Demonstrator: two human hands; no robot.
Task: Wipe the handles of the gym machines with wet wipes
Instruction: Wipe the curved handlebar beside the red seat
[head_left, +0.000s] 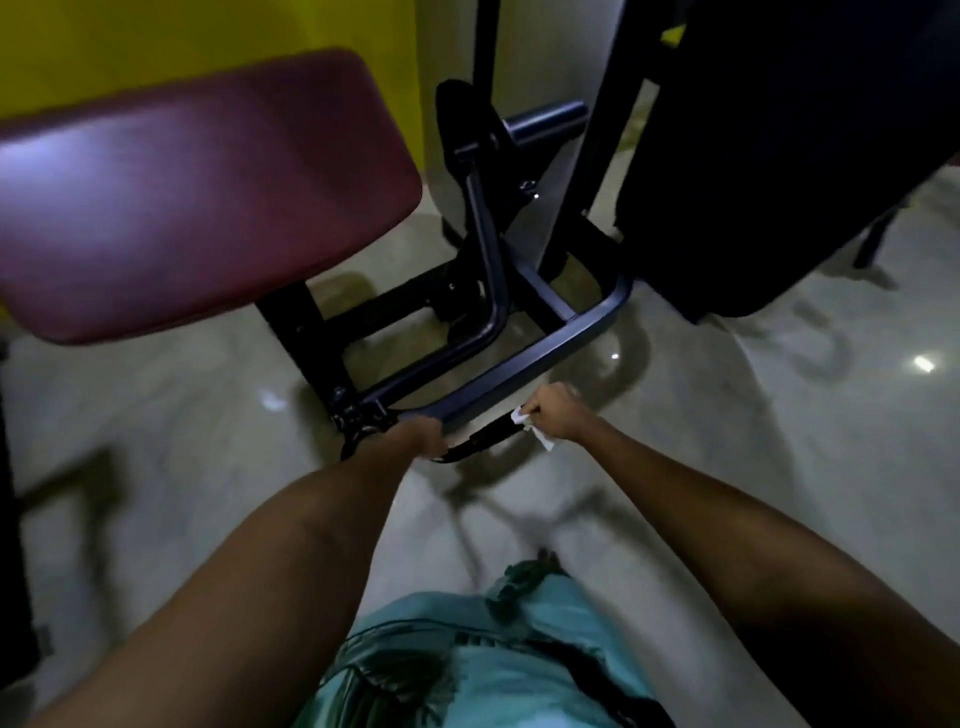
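A black curved handle bar (480, 441) hangs low in front of the machine's dark frame (519, 371). My left hand (415, 436) grips the bar's left end, near the clip and chain. My right hand (553, 410) is wrapped round the bar's right end with a white wet wipe (530, 426) bunched between fingers and bar; a corner of the wipe hangs below the fist.
A maroon padded rest (197, 192) fills the upper left above the frame. A black upright pad (789, 156) stands at the right. A yellow wall (156, 47) is behind. Glossy pale floor (727, 441) lies around and under my arms.
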